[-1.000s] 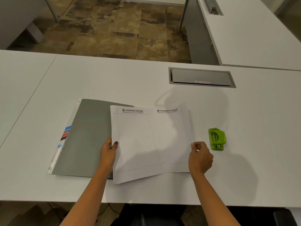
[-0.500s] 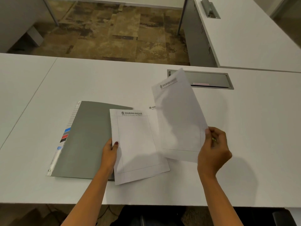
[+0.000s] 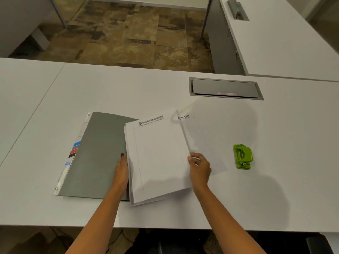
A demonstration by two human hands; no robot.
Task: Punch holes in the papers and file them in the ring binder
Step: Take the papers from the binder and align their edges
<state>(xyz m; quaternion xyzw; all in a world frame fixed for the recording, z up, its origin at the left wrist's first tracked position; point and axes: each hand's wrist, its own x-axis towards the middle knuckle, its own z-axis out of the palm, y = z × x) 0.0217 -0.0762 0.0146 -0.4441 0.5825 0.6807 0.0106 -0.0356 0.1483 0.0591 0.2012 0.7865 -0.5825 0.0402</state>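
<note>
A grey ring binder (image 3: 95,154) lies closed on the white desk (image 3: 128,92), left of centre. White letterhead papers (image 3: 159,156) are stacked beside it, overlapping its right edge. My left hand (image 3: 122,169) rests on the stack's left edge. My right hand (image 3: 199,166) pinches the top sheet at its right edge, laid over the stack. Another sheet (image 3: 207,143) lies flat on the desk to the right, partly covered. A small green hole punch (image 3: 243,156) sits on the desk right of the papers, apart from both hands.
A grey cable hatch (image 3: 225,88) is set into the desk behind the papers. A second white desk (image 3: 284,37) stands at the back right. Patterned carpet floor (image 3: 128,33) lies beyond the desk's far edge. The desk's front edge runs just below my forearms.
My right hand lifted one sheet off the right side, swung it leftward and brought it down onto the left stack. The left hand stayed at the stack's edge.
</note>
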